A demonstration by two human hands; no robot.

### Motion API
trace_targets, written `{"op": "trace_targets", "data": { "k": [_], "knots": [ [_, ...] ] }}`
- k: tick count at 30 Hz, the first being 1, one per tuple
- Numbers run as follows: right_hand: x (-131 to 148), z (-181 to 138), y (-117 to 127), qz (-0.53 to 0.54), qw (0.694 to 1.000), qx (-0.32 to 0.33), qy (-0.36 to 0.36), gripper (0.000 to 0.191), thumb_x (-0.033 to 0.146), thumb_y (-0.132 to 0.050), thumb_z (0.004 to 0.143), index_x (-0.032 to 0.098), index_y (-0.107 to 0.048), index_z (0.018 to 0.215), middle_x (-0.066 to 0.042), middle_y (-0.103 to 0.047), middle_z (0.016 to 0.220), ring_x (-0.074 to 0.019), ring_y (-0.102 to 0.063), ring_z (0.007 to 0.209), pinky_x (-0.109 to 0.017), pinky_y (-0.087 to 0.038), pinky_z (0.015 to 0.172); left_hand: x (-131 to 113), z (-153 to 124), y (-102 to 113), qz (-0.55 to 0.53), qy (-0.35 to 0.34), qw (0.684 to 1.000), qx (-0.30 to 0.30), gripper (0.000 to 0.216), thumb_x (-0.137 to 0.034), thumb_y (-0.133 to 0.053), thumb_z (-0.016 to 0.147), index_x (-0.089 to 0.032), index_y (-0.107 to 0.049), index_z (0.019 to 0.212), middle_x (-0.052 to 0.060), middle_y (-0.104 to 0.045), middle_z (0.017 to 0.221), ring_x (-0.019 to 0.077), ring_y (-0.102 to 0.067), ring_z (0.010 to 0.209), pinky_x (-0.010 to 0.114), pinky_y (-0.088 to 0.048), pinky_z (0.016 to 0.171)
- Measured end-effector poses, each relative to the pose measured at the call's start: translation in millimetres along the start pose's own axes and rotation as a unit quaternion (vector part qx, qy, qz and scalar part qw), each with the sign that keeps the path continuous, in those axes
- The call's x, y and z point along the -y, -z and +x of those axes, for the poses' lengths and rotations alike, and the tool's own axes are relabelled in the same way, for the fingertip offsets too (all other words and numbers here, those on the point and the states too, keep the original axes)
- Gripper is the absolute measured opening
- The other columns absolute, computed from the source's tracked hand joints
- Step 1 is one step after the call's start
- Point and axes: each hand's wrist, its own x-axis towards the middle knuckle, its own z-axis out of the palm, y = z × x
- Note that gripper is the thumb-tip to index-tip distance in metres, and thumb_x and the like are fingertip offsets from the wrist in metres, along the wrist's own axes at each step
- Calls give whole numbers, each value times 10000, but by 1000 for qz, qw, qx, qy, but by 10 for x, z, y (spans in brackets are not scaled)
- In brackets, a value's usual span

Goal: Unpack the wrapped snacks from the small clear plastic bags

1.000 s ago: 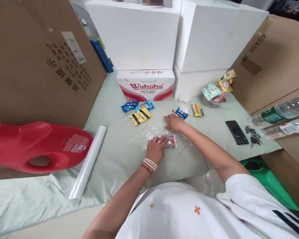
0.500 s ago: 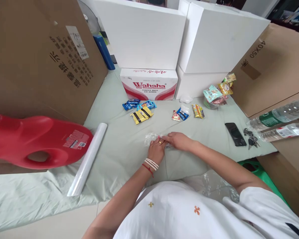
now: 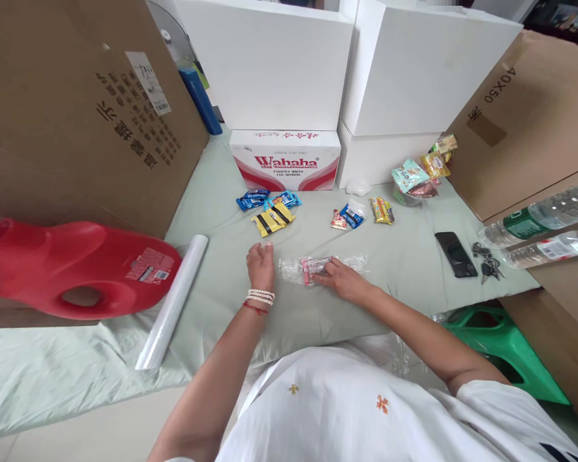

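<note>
The packet lies at 10 o'clock from the nearer right hand, long axis 9-to-3, fingers touching; whether pinched, I cannot tell. Left hand, half-open, seemingly empty, sits apart at 9 o'clock.

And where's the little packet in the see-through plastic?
In the head view, the little packet is near the middle in clear plastic, touched by the right hand, and right of the left hand.

Crinkled, shiny clear plastic film wraps the glossy packet. The tablecloth is matt, creased cloth; the jug, smooth glossy plastic; the left carton, matt cardboard; the phone, glossy-faced.
</note>
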Motion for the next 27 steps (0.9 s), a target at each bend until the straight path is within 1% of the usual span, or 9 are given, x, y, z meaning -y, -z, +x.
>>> {"op": "trace_targets", "data": {
  "k": [4,8,11,14,17,19,21,24,27],
  "knots": [
    [-27,0,-16,16,1000,-7,-7,510,89,-443,985,275,-638,1418,-72,-545,994,-235,-476,956,-421,-364,1086,-96,-83,24,90,-51,988,119,278,-416,-740,719,-208,-681,893,163,-687,1237,373,-549,1276,485,-470,1022],
    [-64,20,-60,51,999,-10,-3,492,93,-460,975,265,-660,1390,-61,-552,985,-223,-484,942,-425,-365,1103,-184,-230,126,91,-76,974,191,175,-382,-639,785,-214,-622,744,13,-672,766,201,-640,777,308,-512,738],
    [-45,21,-99,59,998,-20,-1,477,91,-470,966,264,-676,1360,-63,-559,990,-233,-485,970,-451,-358,1117,-350,-354,35,37,-105,971,210,181,-358,-567,860,-201,-648,822,-32,-619,663,149,-582,628,263,-480,627],
    [-7,-62,-93,67,996,-56,0,417,106,-471,964,233,-711,1281,-92,-577,1034,-256,-486,1040,-480,-354,1128,-523,-533,-195,10,-144,965,220,217,-295,-530,896,-185,-714,926,29,-688,821,175,-642,778,301,-539,756],
    [-21,-228,-40,135,987,-82,10,298,230,-509,990,197,-740,1175,-129,-606,1086,-266,-519,1060,-437,-440,1037,-576,-731,-374,16,-210,952,224,294,-219,-483,905,-171,-741,1036,100,-675,1019,218,-641,988,384,-532,970],
    [-63,-336,-25,192,973,-119,-46,330,288,-444,1035,200,-726,1182,-124,-634,1077,-251,-561,1033,-398,-478,975,-539,-848,-418,54,-279,935,213,366,-178,-480,886,-152,-716,1164,132,-645,1110,250,-616,1060,442,-507,1040],
    [-110,-406,-56,185,947,-186,-185,374,329,-404,1056,193,-683,1265,-134,-639,1092,-264,-571,1055,-415,-481,981,-480,-938,-426,120,-330,917,190,493,-147,-512,847,-139,-643,1322,157,-623,1219,286,-587,1140,478,-489,1068],
    [-161,-442,-153,84,898,-233,-362,466,427,-602,962,144,-627,1332,-214,-561,1284,-371,-459,1259,-534,-422,1067,-419,-1025,-430,221,-348,895,172,646,-123,-531,836,-149,-515,1481,176,-584,1382,318,-542,1240,467,-505,1033],
    [-194,-451,-154,52,898,-221,-377,304,345,-690,887,158,-688,1126,-217,-450,1466,-410,-305,1412,-562,-348,1139,-405,-1061,-442,284,-350,876,170,654,-106,-472,888,-168,-450,1538,182,-569,1447,312,-545,1235,412,-547,905]
  ]
}}
